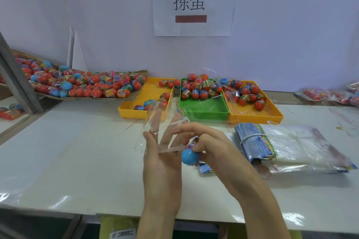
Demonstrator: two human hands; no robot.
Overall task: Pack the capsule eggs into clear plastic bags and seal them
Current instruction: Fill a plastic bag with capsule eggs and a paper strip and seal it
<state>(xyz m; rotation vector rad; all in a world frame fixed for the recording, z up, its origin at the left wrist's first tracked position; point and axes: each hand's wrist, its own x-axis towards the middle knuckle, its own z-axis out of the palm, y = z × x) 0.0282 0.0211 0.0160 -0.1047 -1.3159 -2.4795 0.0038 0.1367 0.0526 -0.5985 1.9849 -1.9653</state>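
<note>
I see my left hand [161,153] flat with straight fingers toward 12 o'clock; my right hand [209,141] curled, fingertips toward 9 o'clock.

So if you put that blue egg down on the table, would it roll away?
Probably. The blue egg looks round and smooth, and the table is flat and glossy. It seems light, since the right hand pinches it with fingertips only.
</note>
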